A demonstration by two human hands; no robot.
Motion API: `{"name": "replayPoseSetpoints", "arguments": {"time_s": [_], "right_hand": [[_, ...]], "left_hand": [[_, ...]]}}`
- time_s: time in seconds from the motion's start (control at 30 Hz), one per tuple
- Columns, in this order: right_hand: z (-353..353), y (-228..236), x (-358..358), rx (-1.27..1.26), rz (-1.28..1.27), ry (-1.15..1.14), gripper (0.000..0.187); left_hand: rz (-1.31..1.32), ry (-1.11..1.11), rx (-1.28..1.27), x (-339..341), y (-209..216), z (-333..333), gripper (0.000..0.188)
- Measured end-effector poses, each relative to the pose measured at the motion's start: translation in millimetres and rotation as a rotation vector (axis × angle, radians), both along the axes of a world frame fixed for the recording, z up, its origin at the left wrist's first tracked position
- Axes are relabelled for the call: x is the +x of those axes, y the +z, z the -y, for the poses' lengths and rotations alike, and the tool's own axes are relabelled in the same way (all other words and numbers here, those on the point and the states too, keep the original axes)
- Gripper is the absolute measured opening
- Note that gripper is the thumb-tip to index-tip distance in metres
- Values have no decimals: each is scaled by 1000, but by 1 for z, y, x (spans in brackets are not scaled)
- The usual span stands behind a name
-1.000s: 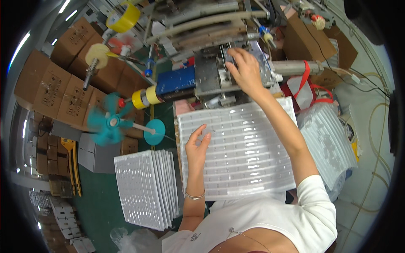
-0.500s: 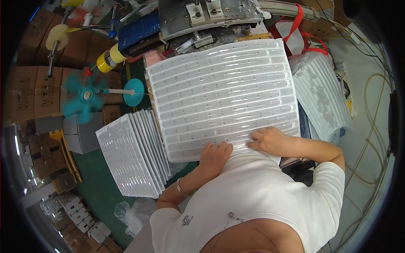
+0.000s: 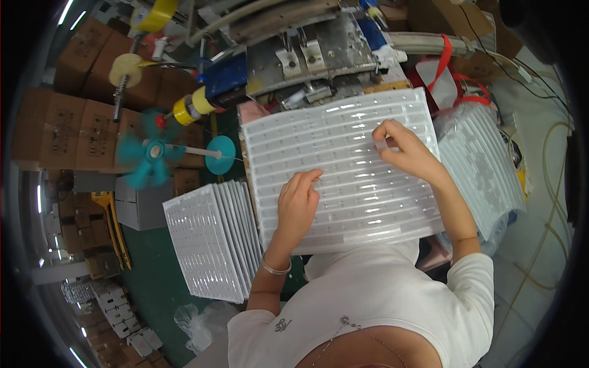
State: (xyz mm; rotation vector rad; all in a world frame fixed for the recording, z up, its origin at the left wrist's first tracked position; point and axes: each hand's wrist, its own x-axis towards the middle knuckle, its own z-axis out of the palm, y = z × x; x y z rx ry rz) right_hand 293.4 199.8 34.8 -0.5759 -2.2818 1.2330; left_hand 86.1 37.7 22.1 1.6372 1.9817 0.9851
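A large translucent white plastic tray [image 3: 350, 211] with long ribbed rows lies in front of me, small marks or parts showing along its channels. Over its middle left is my left hand [image 3: 298, 199], fingers stretched toward the right and thumb apart, with nothing visible in it. Farther away and to the right, my right hand [image 3: 402, 150] is held above the far rows. Its thumb and forefinger are pinched together; a small pale bit seems to show at the fingertips, too small to name.
Several similar trays [image 3: 205, 245] stand leaning together at the left. Wrapped ribbed sheets [image 3: 481, 159] lie at the right. Beyond the tray is a metal machine [image 3: 331, 52]. A teal fan [image 3: 154, 150] and cardboard boxes [image 3: 64, 126] stand at the far left.
Both hands have left the tray's near edge. My right hand has gone to the far right rows and my left hand to the middle left. The whole view has shifted slightly.
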Motion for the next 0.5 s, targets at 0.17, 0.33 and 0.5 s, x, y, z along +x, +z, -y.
{"name": "replayPoseSetpoints", "arguments": {"time_s": [0.17,0.33,0.5], "right_hand": [[6,7,-13,-457,38,-250,20],[-7,-10,-5,-326,-138,-322,15],[-27,4,-19,-86,-209,-411,26]], "left_hand": [[-67,94,151,-26,-6,-24,28],[-78,220,214,-47,15,-68,29],[-422,215,465,-53,58,-148,29]]}}
